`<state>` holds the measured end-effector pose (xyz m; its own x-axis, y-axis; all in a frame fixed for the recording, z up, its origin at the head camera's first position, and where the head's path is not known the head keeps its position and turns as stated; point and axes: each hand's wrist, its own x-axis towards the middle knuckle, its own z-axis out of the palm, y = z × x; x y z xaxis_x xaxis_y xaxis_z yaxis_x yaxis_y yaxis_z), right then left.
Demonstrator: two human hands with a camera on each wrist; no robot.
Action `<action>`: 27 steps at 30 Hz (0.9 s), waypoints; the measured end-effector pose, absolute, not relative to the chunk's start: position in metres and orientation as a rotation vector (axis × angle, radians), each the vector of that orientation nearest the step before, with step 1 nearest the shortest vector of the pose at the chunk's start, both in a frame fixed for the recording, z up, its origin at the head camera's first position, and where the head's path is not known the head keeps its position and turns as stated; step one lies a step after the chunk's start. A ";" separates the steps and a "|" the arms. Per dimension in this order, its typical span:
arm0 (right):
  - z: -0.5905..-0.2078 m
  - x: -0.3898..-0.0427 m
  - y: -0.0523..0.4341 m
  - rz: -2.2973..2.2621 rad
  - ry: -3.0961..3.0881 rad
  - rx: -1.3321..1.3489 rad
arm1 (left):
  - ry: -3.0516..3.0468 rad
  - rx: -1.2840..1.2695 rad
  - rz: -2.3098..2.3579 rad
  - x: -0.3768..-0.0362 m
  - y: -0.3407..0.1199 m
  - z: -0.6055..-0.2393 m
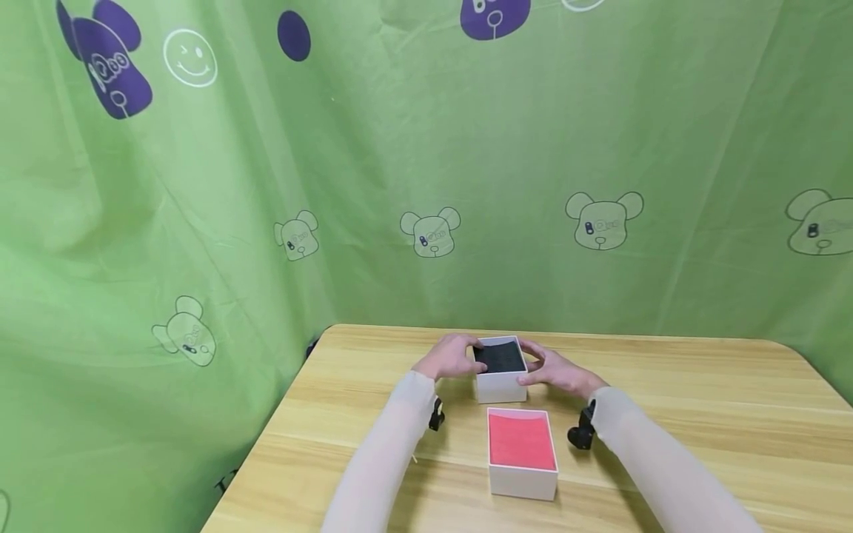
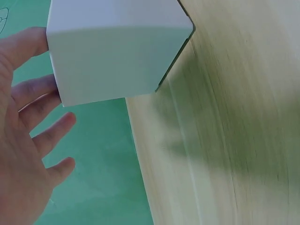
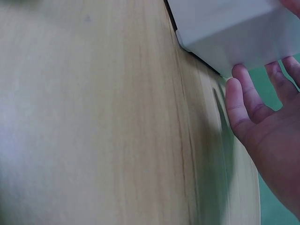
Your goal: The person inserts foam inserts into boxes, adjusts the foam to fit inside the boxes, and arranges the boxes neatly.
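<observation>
Your left hand (image 1: 448,357) sits against the left side of the white box with the black inside (image 1: 501,369), which stands on the wooden worktop (image 1: 700,414) toward its far edge, roughly in the middle. In the left wrist view your fingers (image 2: 33,89) lie spread and fairly straight, their tips meeting the white wall of the box (image 2: 117,47) rather than wrapping around it. Your right hand (image 1: 556,371) flanks the same box on its right side. In the right wrist view its fingers (image 3: 243,101) lie relaxed and slightly bent, with the tips touching the lower edge of the box (image 3: 234,33) where it meets the worktop (image 3: 93,117). So both hands rest lightly on the box from either side, neither clamped around it.

From the head view the box looks open at the top, showing a dark, flat lining framed by the white rim.

Just nearer to you, between your two forearms, stands a second white box with a red top (image 1: 522,451). It is close to the first but apart from it, and neither hand touches it. Both forearms are covered in pale sleeves (image 1: 393,451), and a small black device (image 1: 582,433) hangs at each wrist.

A green curtain (image 1: 426,148) printed with bear faces hangs behind and to the left of the worktop.
</observation>
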<state>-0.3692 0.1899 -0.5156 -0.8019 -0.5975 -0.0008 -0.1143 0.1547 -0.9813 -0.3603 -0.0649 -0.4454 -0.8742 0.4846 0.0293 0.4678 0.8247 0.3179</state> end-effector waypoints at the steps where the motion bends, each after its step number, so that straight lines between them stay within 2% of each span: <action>1: -0.516 -0.369 0.190 -1.687 2.050 -0.674 | 2.956 0.775 0.473 -0.360 -0.065 -0.445; 15: -0.516 -0.368 0.190 -1.680 2.064 -0.646 | 2.990 0.779 0.323 -0.360 -0.057 -0.447; 27: -0.517 -0.369 0.189 -1.712 2.058 -0.647 | 2.917 0.861 0.679 -0.359 -0.067 -0.457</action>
<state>-0.3692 0.1886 -0.5166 -0.8195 -0.5731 -0.0009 -0.1034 0.1493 -0.9834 -0.3594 -0.0672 -0.4570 -0.8470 0.5228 0.0967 0.5118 0.7525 0.4145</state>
